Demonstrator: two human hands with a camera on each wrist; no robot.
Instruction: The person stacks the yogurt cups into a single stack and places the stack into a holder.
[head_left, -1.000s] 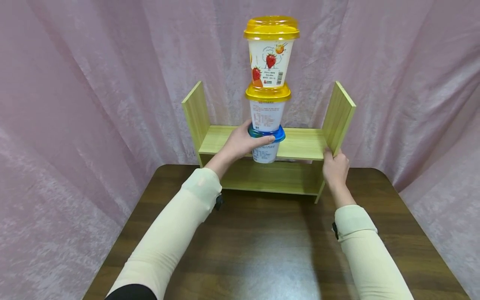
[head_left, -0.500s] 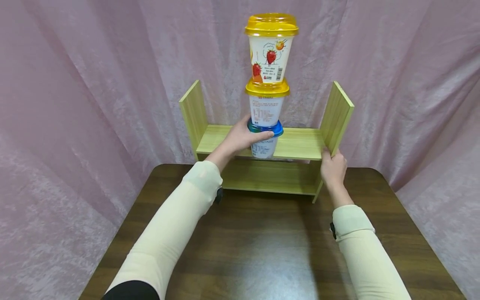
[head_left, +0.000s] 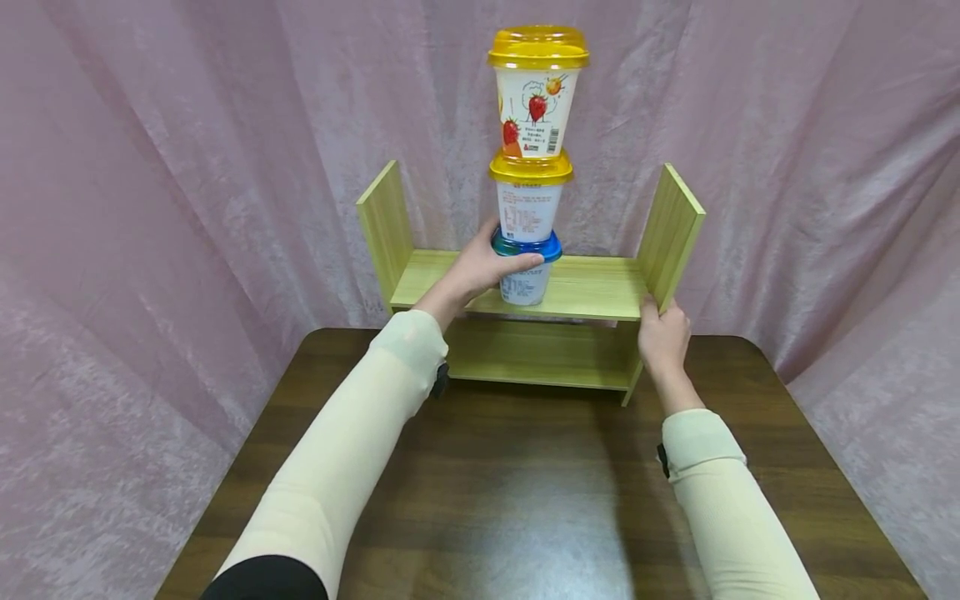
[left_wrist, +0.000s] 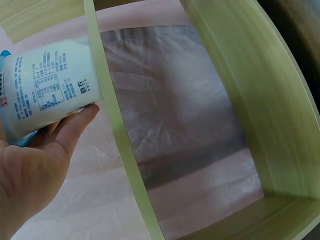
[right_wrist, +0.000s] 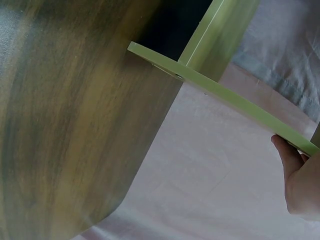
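Three white lidded cups stand stacked upright in the head view. The top cup [head_left: 536, 108] has a yellow lid and strawberry pictures, and the middle cup [head_left: 528, 212] also wears a yellow lid. My left hand [head_left: 483, 262] grips the blue-lidded bottom cup [head_left: 525, 285], thumb across its front near the lid. In the left wrist view the base of this cup [left_wrist: 50, 82] is right at the edge of the upper shelf board [left_wrist: 112, 105]. My right hand [head_left: 663, 342] holds the front edge of the right side panel [head_left: 671, 237] of the wooden shelf [head_left: 592, 279].
The two-tier shelf stands at the back of a dark brown wooden table [head_left: 517, 475]. Its left side panel [head_left: 386, 225] rises beside the upper board, and the lower board [head_left: 540, 354] lies beneath. A pink curtain [head_left: 225, 167] hangs behind.
My left hand has raised the cup stack slightly and carried it back toward the upper board. The right hand keeps its grip on the side panel.
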